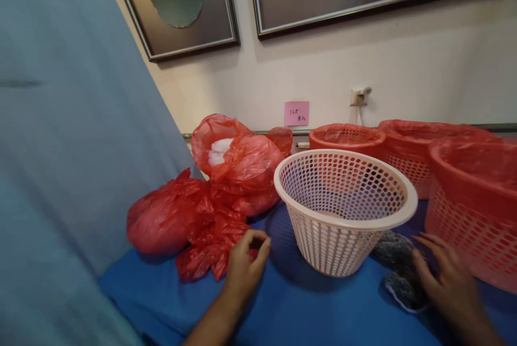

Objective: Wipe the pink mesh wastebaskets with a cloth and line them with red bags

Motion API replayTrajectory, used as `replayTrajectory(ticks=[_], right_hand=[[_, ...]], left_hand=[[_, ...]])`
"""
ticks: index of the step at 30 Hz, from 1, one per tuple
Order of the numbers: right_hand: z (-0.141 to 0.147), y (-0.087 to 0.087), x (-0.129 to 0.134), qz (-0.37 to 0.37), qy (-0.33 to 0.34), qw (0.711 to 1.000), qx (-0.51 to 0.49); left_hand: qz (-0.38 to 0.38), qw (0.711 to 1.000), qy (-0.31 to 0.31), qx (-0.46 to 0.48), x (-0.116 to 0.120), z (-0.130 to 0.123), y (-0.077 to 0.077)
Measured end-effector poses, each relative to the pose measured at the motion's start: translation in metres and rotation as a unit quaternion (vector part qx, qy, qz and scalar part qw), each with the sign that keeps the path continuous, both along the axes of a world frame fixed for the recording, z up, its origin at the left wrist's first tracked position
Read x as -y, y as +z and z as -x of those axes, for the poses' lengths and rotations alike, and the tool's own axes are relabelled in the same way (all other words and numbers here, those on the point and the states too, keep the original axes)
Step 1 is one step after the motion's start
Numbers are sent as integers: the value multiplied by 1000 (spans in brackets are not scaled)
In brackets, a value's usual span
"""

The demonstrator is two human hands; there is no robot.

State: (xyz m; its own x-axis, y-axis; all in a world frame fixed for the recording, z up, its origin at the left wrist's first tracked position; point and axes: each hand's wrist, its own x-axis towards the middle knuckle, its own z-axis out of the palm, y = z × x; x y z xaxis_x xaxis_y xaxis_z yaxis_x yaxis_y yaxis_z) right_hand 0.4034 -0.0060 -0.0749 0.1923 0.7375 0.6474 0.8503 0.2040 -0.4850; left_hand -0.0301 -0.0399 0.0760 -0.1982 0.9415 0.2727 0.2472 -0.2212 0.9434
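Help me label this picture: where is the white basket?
In the head view, the white basket stands right of centre, between the left hand and right hand, in front of a red basket.

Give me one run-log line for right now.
left hand: by red bag | right hand: at grey bundle | white basket: between them

A pink sticky note (297,114) on the wall (323,71), just above the rail (300,133) along its lower part, bears a handwritten "32" followed by a character too blurred to read, with a second, illegible line at its lower right.
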Motion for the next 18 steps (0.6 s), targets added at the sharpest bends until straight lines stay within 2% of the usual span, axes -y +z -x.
replayTrajectory(ticks=[1,3,5,6,9,12,15,18], right_hand=[[2,4,4,-22,8,1000,2],[7,11,11,-51,27,998,4],[13,15,16,-68,48,996,11],[16,16,17,-77,56,995,18],[20,15,18,-82,79,992,60],[21,11,18,-77,91,989,88],[21,9,24,-84,97,988,88],[22,8,33,-88,110,986,88]], left_hand=[[-23,998,30,-42,7,17,-9],[-105,962,105,-229,13,52,-26],[-116,920,161,-339,10,82,-38],[-106,909,172,-365,7,94,-44],[-76,918,165,-353,-7,111,-55],[-79,940,138,-303,-13,104,-63],[-88,959,132,-235,-4,86,-73],[-86,974,155,-143,15,69,-83]])
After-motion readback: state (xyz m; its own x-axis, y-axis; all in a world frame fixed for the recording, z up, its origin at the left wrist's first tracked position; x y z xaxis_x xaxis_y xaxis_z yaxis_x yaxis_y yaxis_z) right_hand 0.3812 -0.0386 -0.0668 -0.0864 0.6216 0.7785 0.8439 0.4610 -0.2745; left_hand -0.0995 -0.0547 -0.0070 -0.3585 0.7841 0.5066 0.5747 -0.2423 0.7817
